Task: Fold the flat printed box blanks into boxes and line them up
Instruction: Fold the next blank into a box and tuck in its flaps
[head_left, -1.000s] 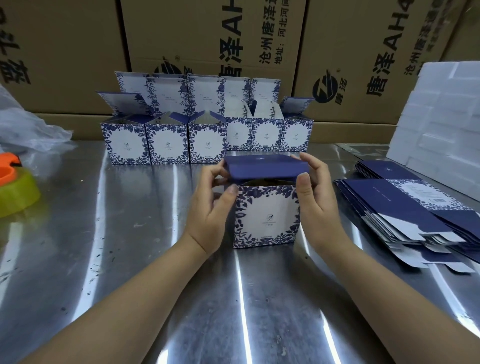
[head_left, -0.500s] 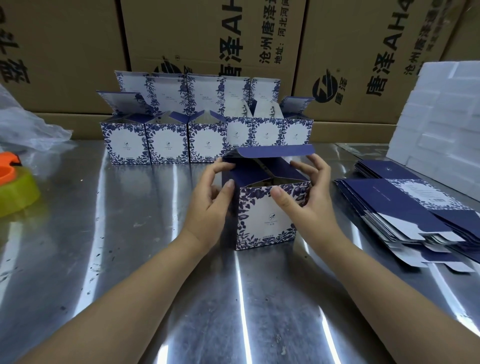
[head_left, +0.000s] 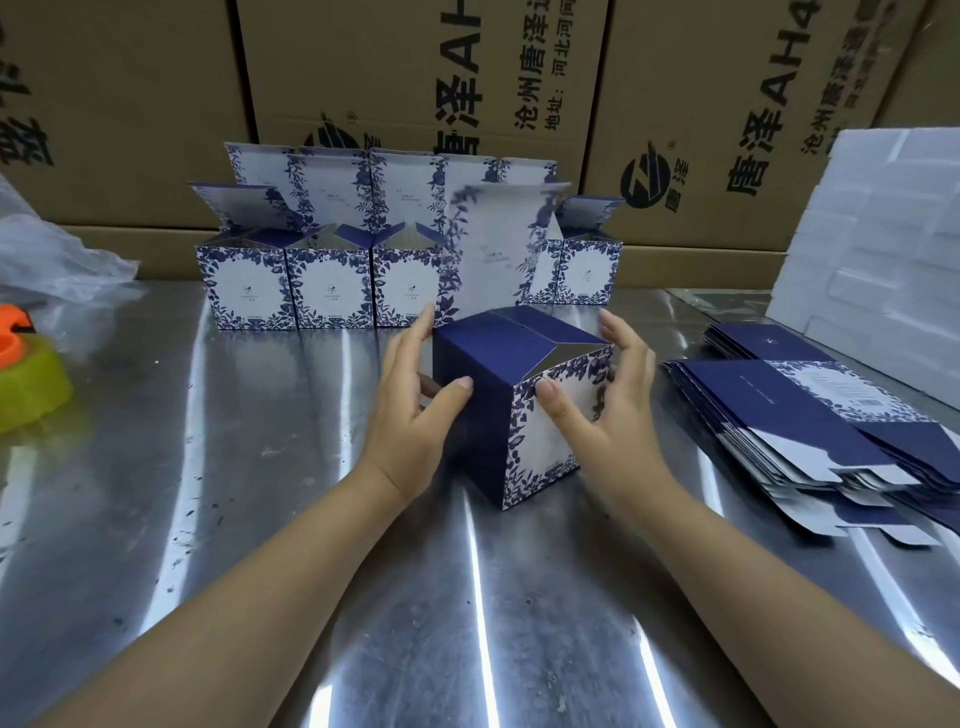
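A folded blue-and-white floral box (head_left: 485, 431) stands on the steel table (head_left: 208, 467), turned so one corner faces me, its tall lid flap (head_left: 493, 249) upright and blurred. My left hand (head_left: 410, 405) grips its dark blue left side, thumb on the front face and fingers behind. My right hand (head_left: 608, 405) holds the floral right side, thumb on the face and fingers round the far edge. Several finished boxes (head_left: 327, 286) stand in a row behind, lids up. A fanned stack of flat blanks (head_left: 810, 415) lies at the right.
Large brown cartons (head_left: 415, 93) wall off the back of the table. White foam blocks (head_left: 883, 234) are stacked at the far right. A yellow and orange tape dispenser (head_left: 26, 374) and a clear plastic bag (head_left: 57, 260) sit at the left edge.
The lid flap that lay folded over the box has swung upright. Both hands have turned the box so a corner points at me, and shifted from the top flaps down to its sides.
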